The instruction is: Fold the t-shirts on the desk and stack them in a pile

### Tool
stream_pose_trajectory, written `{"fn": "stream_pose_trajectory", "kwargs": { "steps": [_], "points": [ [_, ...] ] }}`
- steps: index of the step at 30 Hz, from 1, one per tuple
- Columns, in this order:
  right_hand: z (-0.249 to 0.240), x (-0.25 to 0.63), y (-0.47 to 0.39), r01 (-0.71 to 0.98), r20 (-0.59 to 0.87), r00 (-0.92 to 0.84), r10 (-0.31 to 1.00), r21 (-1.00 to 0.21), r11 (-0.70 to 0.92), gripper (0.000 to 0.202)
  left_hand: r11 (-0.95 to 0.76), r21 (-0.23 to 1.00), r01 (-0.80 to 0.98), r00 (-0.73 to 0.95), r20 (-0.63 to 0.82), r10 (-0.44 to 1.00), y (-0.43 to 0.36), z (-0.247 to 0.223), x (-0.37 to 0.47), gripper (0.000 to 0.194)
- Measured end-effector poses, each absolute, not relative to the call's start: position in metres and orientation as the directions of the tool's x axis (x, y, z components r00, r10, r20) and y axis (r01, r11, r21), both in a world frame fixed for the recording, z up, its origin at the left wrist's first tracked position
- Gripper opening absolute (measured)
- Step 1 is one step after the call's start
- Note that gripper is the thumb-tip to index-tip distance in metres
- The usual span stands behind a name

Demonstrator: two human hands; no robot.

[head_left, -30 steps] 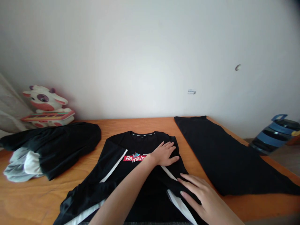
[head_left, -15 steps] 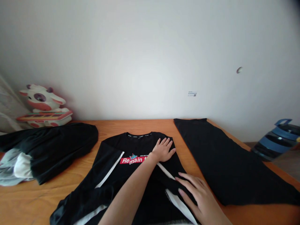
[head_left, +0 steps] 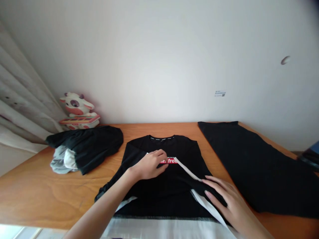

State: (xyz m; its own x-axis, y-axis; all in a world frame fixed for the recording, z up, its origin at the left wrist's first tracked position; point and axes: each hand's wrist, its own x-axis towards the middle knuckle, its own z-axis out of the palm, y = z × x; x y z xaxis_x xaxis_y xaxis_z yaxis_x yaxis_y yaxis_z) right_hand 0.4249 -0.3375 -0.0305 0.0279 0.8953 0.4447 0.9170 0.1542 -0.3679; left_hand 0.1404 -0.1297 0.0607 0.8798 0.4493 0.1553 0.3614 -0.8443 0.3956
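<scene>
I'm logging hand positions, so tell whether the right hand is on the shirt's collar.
No, the right hand is at the lower right of the black shirt, away from its collar.

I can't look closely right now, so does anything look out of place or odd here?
The black and grey bundle at left lies crumpled, unlike the fairly flat shirt in the middle. No spill shows.

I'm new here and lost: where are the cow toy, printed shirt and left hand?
Cow toy (head_left: pixel 80 119), head camera: middle of its front.
Printed shirt (head_left: pixel 171 191), head camera: black front.
Left hand (head_left: pixel 151 165), head camera: back of the hand.
</scene>
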Motion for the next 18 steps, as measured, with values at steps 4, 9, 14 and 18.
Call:
{"fn": "stream_pose_trajectory", "kwargs": {
  "steps": [4, 9, 14, 18],
  "points": [
    [-0.024, 0.426, -0.341, 0.925, 0.482, -0.022, 0.876, -0.323, 0.200, 0.035, -0.791, 0.382, 0.478, 0.847, 0.036, 0.530, -0.144, 0.079, 0.051, 0.024],
    [-0.017, 0.422, -0.348, 0.952, 0.573, -0.155, 0.805, -0.131, 0.277, 0.032, -0.705, 0.348, 0.618, 0.773, -0.106, 0.626, -0.160, 0.067, -0.025, 0.060],
    [-0.025, 0.421, -0.352, 0.955, 0.570, -0.244, 0.785, 0.003, 0.295, 0.039, -0.657, 0.349, 0.668, 0.717, -0.065, 0.694, -0.168, 0.050, -0.056, 0.054],
    [-0.025, 0.422, -0.353, 0.956, 0.535, -0.265, 0.802, 0.037, 0.291, 0.028, -0.648, 0.408, 0.643, 0.715, -0.018, 0.698, -0.167, 0.050, -0.063, 0.022]
  ]
}}
